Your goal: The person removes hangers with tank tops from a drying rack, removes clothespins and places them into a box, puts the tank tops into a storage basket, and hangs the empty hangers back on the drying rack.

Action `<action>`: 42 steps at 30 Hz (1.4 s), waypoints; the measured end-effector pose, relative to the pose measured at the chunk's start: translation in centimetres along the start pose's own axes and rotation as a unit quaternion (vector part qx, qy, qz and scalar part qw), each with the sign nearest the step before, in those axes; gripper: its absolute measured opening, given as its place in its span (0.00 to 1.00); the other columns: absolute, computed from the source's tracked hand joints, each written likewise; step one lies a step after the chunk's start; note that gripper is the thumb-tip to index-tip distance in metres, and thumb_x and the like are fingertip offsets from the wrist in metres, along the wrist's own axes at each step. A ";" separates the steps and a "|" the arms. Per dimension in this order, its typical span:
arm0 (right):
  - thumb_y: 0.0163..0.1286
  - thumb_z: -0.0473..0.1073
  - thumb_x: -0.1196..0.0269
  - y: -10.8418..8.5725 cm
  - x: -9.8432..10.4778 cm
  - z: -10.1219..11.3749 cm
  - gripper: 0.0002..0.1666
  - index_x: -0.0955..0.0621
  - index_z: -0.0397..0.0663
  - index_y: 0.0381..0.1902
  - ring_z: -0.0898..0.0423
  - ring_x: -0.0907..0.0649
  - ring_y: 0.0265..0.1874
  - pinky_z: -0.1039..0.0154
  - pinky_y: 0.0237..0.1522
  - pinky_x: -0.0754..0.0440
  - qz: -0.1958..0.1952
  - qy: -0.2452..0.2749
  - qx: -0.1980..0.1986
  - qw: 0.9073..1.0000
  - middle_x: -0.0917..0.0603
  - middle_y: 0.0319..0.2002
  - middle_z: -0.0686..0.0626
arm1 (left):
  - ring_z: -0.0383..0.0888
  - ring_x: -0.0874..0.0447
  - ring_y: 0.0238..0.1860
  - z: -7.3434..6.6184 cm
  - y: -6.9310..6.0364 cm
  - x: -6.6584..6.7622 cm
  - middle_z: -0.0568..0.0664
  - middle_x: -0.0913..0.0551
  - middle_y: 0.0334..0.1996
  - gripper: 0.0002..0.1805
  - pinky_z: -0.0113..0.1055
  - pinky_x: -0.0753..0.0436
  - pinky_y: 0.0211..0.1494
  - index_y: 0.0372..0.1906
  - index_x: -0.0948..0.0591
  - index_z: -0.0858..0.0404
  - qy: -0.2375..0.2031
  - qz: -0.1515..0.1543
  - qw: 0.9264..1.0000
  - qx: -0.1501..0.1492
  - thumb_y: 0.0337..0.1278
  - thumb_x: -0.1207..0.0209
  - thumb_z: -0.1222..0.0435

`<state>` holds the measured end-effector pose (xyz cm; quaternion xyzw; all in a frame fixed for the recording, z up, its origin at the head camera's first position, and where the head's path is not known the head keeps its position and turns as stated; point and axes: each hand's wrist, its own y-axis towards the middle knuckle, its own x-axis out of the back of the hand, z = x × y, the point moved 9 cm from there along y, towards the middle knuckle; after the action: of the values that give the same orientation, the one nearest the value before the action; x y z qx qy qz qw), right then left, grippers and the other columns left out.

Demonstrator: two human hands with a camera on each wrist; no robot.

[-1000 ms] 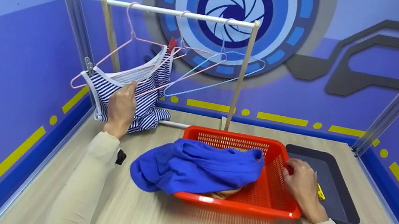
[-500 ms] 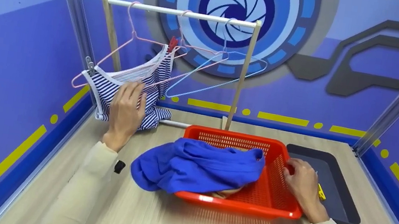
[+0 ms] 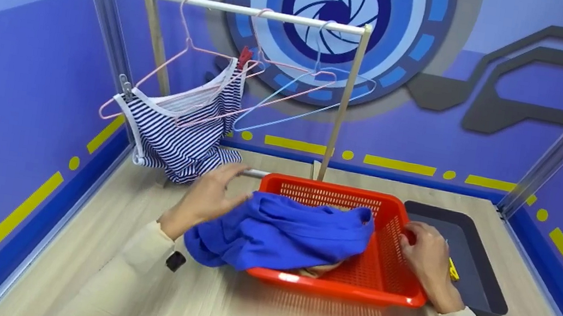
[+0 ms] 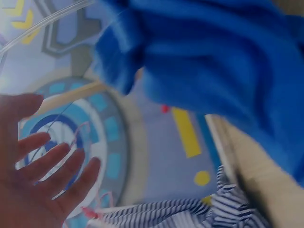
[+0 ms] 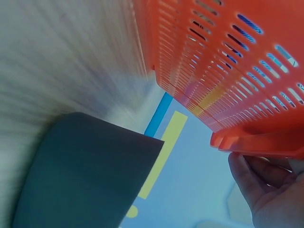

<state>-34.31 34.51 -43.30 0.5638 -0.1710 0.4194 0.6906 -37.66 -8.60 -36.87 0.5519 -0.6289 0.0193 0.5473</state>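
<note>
My left hand (image 3: 210,195) hovers by the left end of a bunched blue garment (image 3: 298,237), fingers spread and thumb apart, holding nothing. In the left wrist view the blue garment (image 4: 223,61) fills the upper right, beyond the outstretched fingers (image 4: 71,166). The garment lies in a red plastic basket (image 3: 334,289) and hangs over its left side; some tan cloth (image 3: 321,270) shows beneath. My right hand (image 3: 427,255) grips the basket's right rim with curled fingers, also visible in the right wrist view. A navy-and-white striped tank top (image 3: 174,137) hangs clipped to a pink hanger (image 3: 162,65).
A small rack (image 3: 301,19) also carries another pink hanger (image 3: 289,105) and a blue hanger (image 3: 298,115). One red clip (image 3: 244,57) and one grey clip (image 3: 126,86) hold the tank top. Right of the basket lies a dark tray (image 3: 481,263) with a yellow clip (image 3: 453,270).
My left hand has let go of the striped tank top and moved right and down toward the blue garment, fingers opening. The right hand stays on the basket rim.
</note>
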 end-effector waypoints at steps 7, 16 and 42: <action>0.56 0.32 0.31 0.0 0.0 0.1 0.13 0.15 0.32 0.40 0.37 0.16 0.39 0.38 0.44 0.18 0.006 0.002 -0.003 1.000 0.14 0.40 0.34 | 0.52 0.14 0.47 1.1 -1.0 -4.4 0.56 0.17 0.54 0.27 0.49 0.17 0.56 0.62 0.24 0.62 -0.064 0.146 0.985 0.059 0.58 0.33 0.59; 0.56 0.32 0.32 0.0 0.0 0.2 0.13 0.15 0.32 0.40 0.36 0.16 0.40 0.38 0.46 0.18 0.005 -0.001 -0.001 1.000 0.14 0.41 0.34 | 0.45 0.18 0.36 -0.9 0.7 -4.9 0.51 0.13 0.37 0.08 0.42 0.18 0.44 0.43 0.16 0.64 -0.045 0.130 0.990 0.027 0.60 0.36 0.66; 0.56 0.32 0.31 0.1 0.1 0.1 0.12 0.15 0.32 0.39 0.36 0.16 0.40 0.38 0.46 0.19 0.004 0.005 -0.003 1.000 0.13 0.41 0.34 | 0.46 0.13 0.44 -9.3 2.5 -3.9 0.52 0.12 0.44 0.14 0.40 0.16 0.52 0.51 0.17 0.63 -0.076 0.181 0.979 -0.059 0.64 0.38 0.62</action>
<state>-34.28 34.44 -43.18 0.5586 -0.1711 0.4250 0.6914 -34.05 0.80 -34.45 0.3959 -0.7582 0.0385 0.5166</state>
